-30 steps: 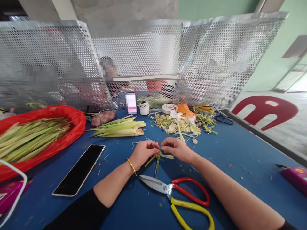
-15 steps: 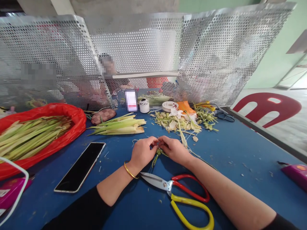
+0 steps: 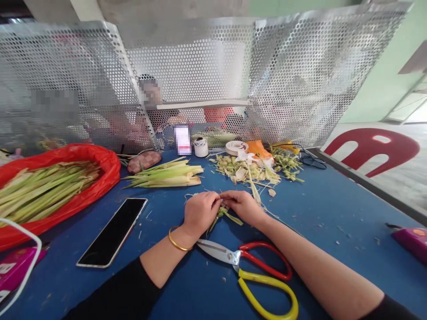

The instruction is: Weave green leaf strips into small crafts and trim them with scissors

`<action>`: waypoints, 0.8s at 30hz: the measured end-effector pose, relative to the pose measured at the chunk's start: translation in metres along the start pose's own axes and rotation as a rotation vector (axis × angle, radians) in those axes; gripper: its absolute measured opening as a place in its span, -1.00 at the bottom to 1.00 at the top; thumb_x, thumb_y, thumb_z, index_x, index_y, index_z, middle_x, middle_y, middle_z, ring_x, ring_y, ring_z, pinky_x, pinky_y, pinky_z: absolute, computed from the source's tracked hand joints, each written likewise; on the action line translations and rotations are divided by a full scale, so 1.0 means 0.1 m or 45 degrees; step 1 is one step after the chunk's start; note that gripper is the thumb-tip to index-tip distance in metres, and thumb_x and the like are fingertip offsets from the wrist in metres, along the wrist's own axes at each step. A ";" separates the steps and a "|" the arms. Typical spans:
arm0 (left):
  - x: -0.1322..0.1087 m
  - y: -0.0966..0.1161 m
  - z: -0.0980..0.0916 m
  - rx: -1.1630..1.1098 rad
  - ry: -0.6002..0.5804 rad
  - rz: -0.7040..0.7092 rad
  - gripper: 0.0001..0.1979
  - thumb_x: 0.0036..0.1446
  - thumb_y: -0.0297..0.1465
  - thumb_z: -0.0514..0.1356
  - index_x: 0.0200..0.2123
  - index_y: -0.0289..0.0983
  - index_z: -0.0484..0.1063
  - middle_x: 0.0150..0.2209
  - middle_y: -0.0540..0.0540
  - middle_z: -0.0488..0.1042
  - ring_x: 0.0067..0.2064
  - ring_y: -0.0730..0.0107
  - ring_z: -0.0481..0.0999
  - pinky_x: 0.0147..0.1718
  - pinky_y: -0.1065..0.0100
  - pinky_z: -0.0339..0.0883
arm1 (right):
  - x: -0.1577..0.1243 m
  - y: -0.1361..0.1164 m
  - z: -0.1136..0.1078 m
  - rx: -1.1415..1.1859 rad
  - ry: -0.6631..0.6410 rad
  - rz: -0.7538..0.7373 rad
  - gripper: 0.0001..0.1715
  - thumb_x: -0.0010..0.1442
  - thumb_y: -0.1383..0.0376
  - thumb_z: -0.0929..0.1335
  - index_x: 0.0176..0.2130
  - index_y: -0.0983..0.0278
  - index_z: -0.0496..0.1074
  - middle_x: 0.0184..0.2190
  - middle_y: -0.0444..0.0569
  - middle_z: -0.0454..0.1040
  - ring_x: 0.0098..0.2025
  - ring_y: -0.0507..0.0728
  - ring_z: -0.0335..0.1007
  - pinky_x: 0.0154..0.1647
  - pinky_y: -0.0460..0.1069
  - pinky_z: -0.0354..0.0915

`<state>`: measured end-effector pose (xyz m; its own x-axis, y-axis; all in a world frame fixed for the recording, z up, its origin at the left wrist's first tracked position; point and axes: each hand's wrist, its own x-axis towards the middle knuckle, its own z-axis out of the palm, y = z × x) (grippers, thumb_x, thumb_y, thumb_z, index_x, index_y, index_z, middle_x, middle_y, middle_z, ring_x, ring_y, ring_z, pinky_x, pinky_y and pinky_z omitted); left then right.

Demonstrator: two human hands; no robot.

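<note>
My left hand [image 3: 201, 214], with a gold bangle on its wrist, and my right hand [image 3: 244, 207] meet fingertip to fingertip above the middle of the blue table. Both are closed in a pinch on a small piece woven or knotted from green leaf strips [image 3: 231, 217]. Its loose ends poke out below my fingers, while the upper part is hidden by them. Just in front of my wrists lie large scissors [image 3: 230, 257], blades parted, with one red and one yellow handle. Beyond my hands is a bundle of pale green stalks [image 3: 168, 174].
On the left stand a red plastic bag [image 3: 108, 162] of long leaves and a black-screened phone [image 3: 113, 232]. A heap of trimmings [image 3: 227, 169], a tape roll [image 3: 236, 147] and a white jar [image 3: 200, 147] lie towards the perforated metal screen [image 3: 196, 58]. A person is behind it.
My left hand has turned slightly and its fingers have closed in nearer to the right fingertips. One leaf end now sticks out farther to the right beneath my hands.
</note>
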<state>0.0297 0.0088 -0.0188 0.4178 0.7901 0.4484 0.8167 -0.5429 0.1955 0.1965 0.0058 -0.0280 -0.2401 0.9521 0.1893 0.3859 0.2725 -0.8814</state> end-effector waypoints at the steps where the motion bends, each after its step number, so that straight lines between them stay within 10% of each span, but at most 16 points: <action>1: 0.00 0.00 0.00 0.005 0.002 0.009 -0.85 0.19 -0.37 0.10 -0.40 -0.21 0.43 -0.39 -0.02 0.53 -0.32 0.37 0.47 -0.40 0.37 0.10 | 0.01 0.01 0.00 0.021 -0.009 0.003 -0.72 0.07 0.39 0.26 -0.29 0.25 0.53 -0.49 -0.12 0.50 -0.42 0.07 0.38 -0.33 -0.06 0.28; 24: 0.00 0.00 -0.01 -0.017 0.043 0.063 -0.87 0.17 -0.35 0.14 -0.39 -0.19 0.46 -0.40 -0.01 0.53 -0.33 0.40 0.46 -0.38 0.40 0.12 | 0.04 0.03 -0.08 0.266 0.021 0.127 -0.88 0.08 0.26 0.31 -0.40 0.28 0.34 -0.56 -0.17 0.40 -0.50 0.03 0.43 -0.44 -0.09 0.31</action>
<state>0.0288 0.0087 -0.0177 0.4438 0.7522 0.4871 0.7899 -0.5850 0.1839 0.2037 0.0114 -0.0263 -0.1945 0.9755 0.1025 0.2134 0.1441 -0.9663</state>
